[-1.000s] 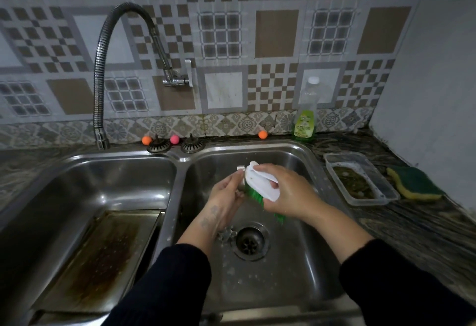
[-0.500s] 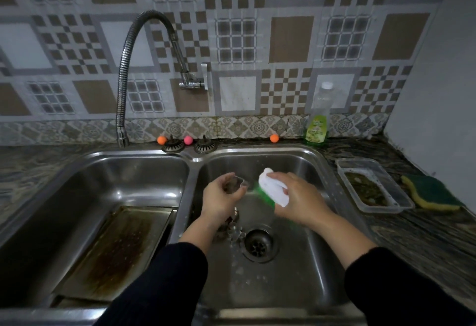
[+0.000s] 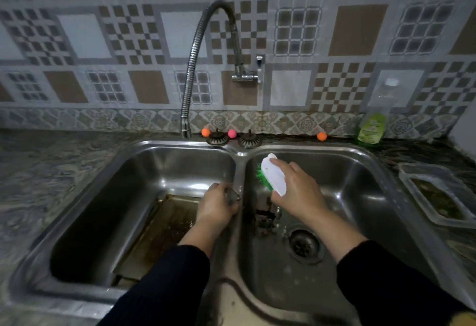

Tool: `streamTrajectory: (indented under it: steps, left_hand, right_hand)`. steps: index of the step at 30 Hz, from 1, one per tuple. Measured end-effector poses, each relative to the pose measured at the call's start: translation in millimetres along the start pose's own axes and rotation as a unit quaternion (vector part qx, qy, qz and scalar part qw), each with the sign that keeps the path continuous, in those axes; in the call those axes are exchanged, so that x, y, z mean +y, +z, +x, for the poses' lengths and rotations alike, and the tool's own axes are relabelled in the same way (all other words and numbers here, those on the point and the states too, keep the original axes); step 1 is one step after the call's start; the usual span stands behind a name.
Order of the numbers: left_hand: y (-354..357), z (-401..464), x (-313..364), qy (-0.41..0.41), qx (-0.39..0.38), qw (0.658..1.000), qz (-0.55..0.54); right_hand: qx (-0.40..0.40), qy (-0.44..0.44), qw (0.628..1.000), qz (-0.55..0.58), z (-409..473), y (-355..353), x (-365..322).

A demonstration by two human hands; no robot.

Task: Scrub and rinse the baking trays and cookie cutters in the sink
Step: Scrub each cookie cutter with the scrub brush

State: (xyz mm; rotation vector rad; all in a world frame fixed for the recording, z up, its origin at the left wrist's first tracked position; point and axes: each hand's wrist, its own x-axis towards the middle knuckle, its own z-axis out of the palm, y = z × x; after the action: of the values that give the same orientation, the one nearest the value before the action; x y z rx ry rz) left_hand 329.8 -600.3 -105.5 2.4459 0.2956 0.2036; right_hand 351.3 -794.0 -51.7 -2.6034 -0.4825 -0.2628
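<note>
At frame centre my left hand (image 3: pixel 219 206) curls its grip around a small cookie cutter (image 3: pixel 232 195) above the sink divider (image 3: pixel 238 168); right hand (image 3: pixel 296 191) clasps the scrub brush (image 3: pixel 273 177). Bottle (image 3: pixel 372 125) label unreadable.

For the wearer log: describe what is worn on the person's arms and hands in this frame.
Both arms wear dark, near-black long sleeves. The left sleeve and the right sleeve are pushed up, leaving the forearms bare. The left hand and right hand are bare: no gloves. No rings, watch or bracelets can be seen. The fabric looks plain, without visible print or logo.
</note>
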Motion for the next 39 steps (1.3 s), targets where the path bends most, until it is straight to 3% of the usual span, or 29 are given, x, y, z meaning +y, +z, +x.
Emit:
streamTrajectory:
  steps: [7,13,17,24,30,35,39]
  left_hand:
    - [-16.9,8.8,-114.8,-0.1,-0.04,0.993,0.057]
    - [-12.0,16.4,-158.0,-0.111,-0.126,0.98,0.104]
    - [-10.2,19.4,-163.4,-0.109,-0.14,0.979,0.103]
    - [-25.9,35.8,-112.6,-0.076,-0.1,0.99,0.064]
    - [-15.6,45.4,-13.0,0.071,-0.045,0.996,0.019]
    - [39.6,33.1,35.3,0.109,-0.099,0.989,0.025]
    - [95.4,26.0,40.3,0.028,-0.212,0.97,0.119]
  right_hand:
    - [-0.017,0.045,0.999,0.014,4.5,47.7,-18.2]
    - [-0.036,0.08,0.996,0.019,1.4,65.8,-18.6]
    - [-0.051,0.096,0.994,0.008,-2.6,70.6,-16.9]
    - [-0.093,0.125,0.988,-0.001,1.5,65.3,-11.8]
    - [-0.113,0.154,0.982,-0.011,-0.2,49.6,14.5]
    - [-0.099,0.174,0.98,0.0,-6.9,33.6,49.9]
    - [-0.075,0.19,0.978,0.05,-12.6,30.6,82.8]
